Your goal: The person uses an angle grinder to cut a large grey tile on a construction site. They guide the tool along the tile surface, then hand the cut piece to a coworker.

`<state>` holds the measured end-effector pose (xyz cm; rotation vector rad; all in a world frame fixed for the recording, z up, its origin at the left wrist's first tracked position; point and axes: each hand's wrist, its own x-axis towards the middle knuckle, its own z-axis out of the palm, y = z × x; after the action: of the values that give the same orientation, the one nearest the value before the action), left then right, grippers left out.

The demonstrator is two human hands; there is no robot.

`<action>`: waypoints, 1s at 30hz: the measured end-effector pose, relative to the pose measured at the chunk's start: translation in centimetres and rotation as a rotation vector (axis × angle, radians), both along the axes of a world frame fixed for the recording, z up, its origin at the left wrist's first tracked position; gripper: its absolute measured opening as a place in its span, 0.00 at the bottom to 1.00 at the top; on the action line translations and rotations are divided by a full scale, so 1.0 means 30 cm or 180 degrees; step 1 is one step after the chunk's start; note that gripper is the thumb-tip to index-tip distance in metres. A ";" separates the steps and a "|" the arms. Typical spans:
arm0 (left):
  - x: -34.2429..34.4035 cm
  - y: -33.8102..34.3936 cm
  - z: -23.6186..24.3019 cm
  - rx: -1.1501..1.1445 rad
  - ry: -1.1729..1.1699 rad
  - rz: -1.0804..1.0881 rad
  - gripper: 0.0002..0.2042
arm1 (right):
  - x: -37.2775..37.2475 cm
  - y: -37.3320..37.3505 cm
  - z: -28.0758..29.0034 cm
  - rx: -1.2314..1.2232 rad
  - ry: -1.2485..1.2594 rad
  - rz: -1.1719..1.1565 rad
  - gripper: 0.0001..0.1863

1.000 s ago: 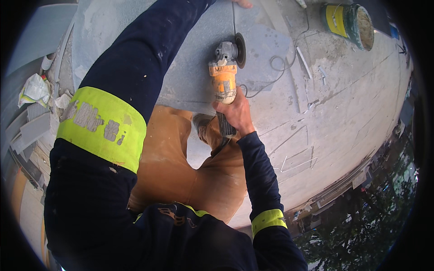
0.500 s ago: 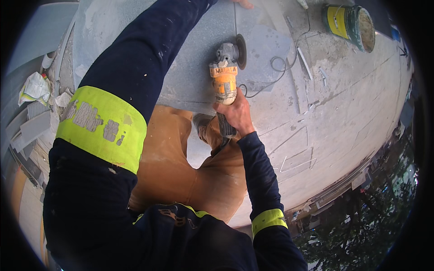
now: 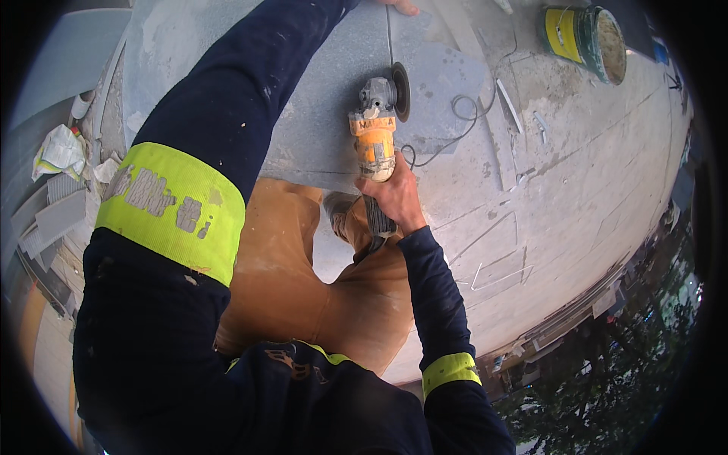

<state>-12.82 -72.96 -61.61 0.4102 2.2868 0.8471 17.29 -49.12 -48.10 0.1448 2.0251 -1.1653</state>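
Observation:
My right hand (image 3: 396,196) is wrapped round the body of an angle grinder (image 3: 375,144), which is orange and grey and dusty. Its dark cutting disc (image 3: 402,92) stands on edge over a grey slab (image 3: 318,114), on a line that runs away from me. Whether the disc is spinning or touching the slab I cannot tell. At the top edge lies my left hand (image 3: 406,7), mostly cut off by the frame; the fingers that show rest flat by the far end of that line.
A thin cord (image 3: 464,114) loops over the floor right of the grinder. Narrow offcuts (image 3: 510,106) lie beyond it. A dark bucket (image 3: 580,42) with a yellow label stands at far right. White bag (image 3: 62,152) and scraps (image 3: 61,216) are piled at left.
The grinder and my right hand have come slightly toward me and a little left along the line. My left hand has hardly moved.

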 end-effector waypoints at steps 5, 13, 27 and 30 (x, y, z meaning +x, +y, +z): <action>-0.011 -0.003 -0.011 0.0129 -0.0016 -0.0146 0.26 | 0.004 0.006 -0.001 -0.0001 -0.0034 0.0017 0.29; -0.001 -0.003 -0.044 0.0337 0.0013 -0.0090 0.24 | -0.005 0.000 -0.055 0.0026 -0.0014 0.0049 0.30; -0.033 -0.015 -0.114 0.0774 0.0005 -0.0368 0.20 | 0.026 0.017 -0.029 0.0060 -0.0039 0.0025 0.30; -0.026 -0.006 -0.110 0.0718 0.0049 -0.0371 0.19 | 0.029 0.018 -0.031 0.0030 0.0030 0.0015 0.29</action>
<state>-13.60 -73.16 -64.91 0.6456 2.1645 1.0484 18.15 -48.59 -49.03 0.1395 2.0383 -1.1558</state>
